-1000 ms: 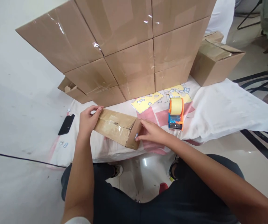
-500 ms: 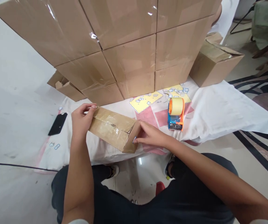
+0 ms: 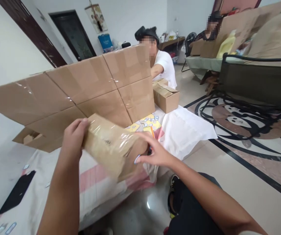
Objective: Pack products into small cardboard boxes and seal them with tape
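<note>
A taped cardboard box (image 3: 108,143) is held between my two hands, tilted above the cloth-covered table (image 3: 93,199). My left hand (image 3: 75,135) is closed on its left end, thumb along the top edge. At the right end, my right hand (image 3: 156,151) grips the box with fingers behind and thumb in front. A small white and blue piece (image 3: 137,159) shows by that thumb. The tape dispenser, with an orange edge (image 3: 152,131) visible, is mostly hidden behind my right hand. The box's near edge is blurred by motion.
A tall cardboard panel (image 3: 91,81) stands behind the box. An open carton (image 3: 30,138) sits at left, a closed one (image 3: 166,96) at right. A black flat object (image 3: 18,192) lies at left. A person in white (image 3: 166,67) sits beyond; a chair (image 3: 258,85) stands right.
The view has swung up and to the right, bringing the room and two people into sight. Both hands keep hold of the box, which now appears raised and nearer the camera.
</note>
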`<control>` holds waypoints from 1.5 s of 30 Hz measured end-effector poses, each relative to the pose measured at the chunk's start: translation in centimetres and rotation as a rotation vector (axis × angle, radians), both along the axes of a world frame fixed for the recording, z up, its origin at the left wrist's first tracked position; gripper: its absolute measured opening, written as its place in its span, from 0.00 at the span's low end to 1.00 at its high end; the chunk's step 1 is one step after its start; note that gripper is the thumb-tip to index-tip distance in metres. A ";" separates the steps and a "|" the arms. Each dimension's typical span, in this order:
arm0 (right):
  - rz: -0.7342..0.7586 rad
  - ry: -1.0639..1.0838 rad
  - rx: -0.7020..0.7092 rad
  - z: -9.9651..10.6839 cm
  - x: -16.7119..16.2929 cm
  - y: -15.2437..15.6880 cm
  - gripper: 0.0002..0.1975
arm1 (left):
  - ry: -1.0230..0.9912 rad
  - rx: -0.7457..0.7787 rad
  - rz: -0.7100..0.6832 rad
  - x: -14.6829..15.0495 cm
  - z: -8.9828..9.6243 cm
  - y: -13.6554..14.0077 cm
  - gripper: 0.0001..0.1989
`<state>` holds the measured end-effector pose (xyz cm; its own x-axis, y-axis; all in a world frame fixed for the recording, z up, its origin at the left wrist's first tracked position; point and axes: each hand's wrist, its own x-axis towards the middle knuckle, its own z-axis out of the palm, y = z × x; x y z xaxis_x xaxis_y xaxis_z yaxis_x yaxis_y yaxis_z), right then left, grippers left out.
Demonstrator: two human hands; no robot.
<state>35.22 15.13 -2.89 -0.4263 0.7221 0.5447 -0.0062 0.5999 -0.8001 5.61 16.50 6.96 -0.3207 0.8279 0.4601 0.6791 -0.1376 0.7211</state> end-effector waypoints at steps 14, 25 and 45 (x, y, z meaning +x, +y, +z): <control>-0.687 -0.104 -0.192 -9.6 24.0 5.6 0.33 | 0.309 -0.046 -0.455 34.4 -6.3 19.1 0.08; -0.667 -0.001 -0.224 -9.2 24.2 7.1 0.36 | 0.541 -0.084 -0.700 33.5 -7.3 21.5 0.17; -1.306 -0.036 -0.437 -7.8 18.8 11.3 0.37 | 0.405 0.071 -0.645 9.5 -9.7 4.2 0.17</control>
